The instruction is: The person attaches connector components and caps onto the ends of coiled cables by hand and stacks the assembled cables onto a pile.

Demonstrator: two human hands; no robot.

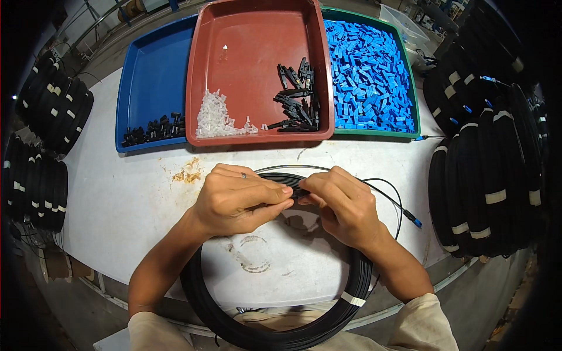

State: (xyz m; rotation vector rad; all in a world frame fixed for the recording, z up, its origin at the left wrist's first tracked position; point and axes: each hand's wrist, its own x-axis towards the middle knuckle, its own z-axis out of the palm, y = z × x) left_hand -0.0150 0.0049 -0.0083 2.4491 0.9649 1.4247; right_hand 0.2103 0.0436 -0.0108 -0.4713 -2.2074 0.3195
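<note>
My left hand [239, 199] and my right hand [344, 202] meet over the far side of a coil of black cable [196, 286]. Thumbs and fingertips of both are closed on a small black connector piece [298, 192], mostly covered by the fingers. The coil leans over the table's near edge toward my body, with white tape [353, 299] wrapped round its right side. A loose cable end with a black and blue connector [413, 220] lies on the table right of my right hand.
Beyond my hands stand a blue tray [153, 58] with small black parts, a red tray [252, 35] with clear pieces and black connectors, and a green tray [414, 111] full of blue pieces. Taped cable coils [486, 181] are stacked at right, more coils [36, 181] at left.
</note>
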